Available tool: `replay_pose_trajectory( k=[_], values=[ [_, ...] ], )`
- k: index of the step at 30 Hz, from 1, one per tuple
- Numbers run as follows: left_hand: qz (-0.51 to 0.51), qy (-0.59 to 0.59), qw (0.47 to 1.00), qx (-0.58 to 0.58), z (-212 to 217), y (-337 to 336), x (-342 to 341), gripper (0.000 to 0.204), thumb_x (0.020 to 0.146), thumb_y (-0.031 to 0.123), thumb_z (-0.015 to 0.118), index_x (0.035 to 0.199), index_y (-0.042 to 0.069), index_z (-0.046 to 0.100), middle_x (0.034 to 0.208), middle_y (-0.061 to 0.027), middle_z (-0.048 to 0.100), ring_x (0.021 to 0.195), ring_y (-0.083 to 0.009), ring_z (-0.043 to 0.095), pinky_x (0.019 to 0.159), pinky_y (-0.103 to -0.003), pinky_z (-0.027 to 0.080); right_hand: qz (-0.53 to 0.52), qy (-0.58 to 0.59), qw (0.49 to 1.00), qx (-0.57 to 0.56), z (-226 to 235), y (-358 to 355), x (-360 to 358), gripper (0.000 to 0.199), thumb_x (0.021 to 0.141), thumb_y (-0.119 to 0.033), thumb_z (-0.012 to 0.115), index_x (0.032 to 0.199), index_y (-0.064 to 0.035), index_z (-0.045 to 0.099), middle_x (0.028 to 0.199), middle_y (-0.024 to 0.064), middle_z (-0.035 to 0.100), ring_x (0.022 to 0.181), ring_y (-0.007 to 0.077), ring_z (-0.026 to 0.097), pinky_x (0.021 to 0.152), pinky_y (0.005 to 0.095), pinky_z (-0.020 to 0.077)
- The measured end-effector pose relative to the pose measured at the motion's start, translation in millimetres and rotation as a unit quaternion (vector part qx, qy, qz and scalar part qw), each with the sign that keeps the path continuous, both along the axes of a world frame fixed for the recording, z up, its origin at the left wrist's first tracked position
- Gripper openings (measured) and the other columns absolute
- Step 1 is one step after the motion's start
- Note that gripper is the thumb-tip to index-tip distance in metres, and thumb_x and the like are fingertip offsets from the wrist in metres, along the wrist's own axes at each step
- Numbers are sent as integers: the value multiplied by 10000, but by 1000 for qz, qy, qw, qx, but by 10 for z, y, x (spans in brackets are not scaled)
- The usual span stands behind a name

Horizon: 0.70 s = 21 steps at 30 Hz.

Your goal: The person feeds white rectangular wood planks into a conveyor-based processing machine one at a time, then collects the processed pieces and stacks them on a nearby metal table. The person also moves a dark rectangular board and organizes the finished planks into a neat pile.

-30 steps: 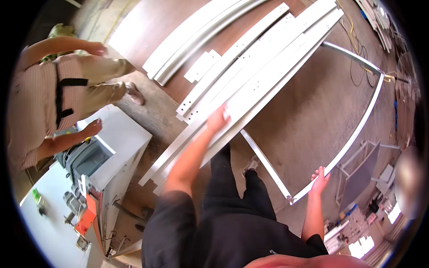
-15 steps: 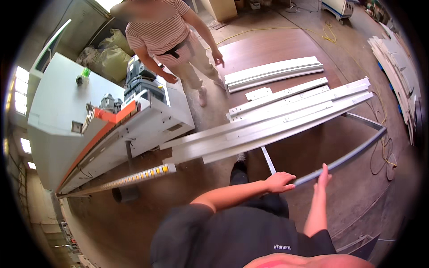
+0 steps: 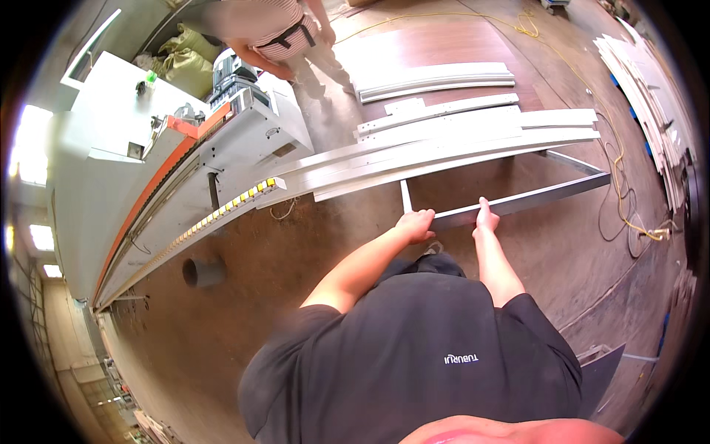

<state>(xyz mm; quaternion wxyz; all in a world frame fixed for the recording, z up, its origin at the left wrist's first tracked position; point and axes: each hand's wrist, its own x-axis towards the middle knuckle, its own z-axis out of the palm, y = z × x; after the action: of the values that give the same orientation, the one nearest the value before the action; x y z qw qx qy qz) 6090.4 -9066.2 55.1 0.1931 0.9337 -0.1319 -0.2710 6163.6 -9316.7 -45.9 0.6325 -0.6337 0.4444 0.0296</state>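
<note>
A grey metal frame stretches in front of me, its near rail running away to the right. My left hand is closed around the rail's left end, close to the corner with a light crossbar. Farther right along the same rail, my right hand grips it with the thumb on top. Long white boards lie across the far side of the frame; some overlap, and shorter ones with small holes lie behind them.
On the left stands a large pale machine with an orange strip and a row of yellow rollers. A person stands beyond it. More white boards lie on a brown panel. Yellow cable and stacked panels are at right.
My body has come nearer to the frame, and the view has shifted. My right hand has gone from partly open to closed on the rail. The other person appears farther up in the picture.
</note>
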Motion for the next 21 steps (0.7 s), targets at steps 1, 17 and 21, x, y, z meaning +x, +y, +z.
replay_pose_trajectory(
  k=[1,17,21],
  values=[
    [-2,-6,1000,4,-31,69,-150,564,924,406,826,1256,48,544,1255,-205,704,1174,-409,705,1002,-507,561,0,4,1000,10,69,88,-155,679,885,-380,881,1277,143,699,1294,216,740,1144,270,700,1012,443,543],
    [-52,-78,994,-60,-18,499,-2628,512,897,352,842,1200,49,563,1152,-220,714,1053,-433,715,905,-540,568,84,66,993,-49,324,264,-3062,607,901,-675,776,919,-71,718,763,14,659,620,142,629,517,324,496],
    [-81,-86,990,-82,-78,606,-3366,532,888,354,847,1216,37,572,1114,-211,724,1043,-423,722,891,-534,561,203,151,964,-86,338,118,-4006,669,935,-725,704,1189,-111,786,896,42,746,712,134,690,545,287,511]
  ],
)
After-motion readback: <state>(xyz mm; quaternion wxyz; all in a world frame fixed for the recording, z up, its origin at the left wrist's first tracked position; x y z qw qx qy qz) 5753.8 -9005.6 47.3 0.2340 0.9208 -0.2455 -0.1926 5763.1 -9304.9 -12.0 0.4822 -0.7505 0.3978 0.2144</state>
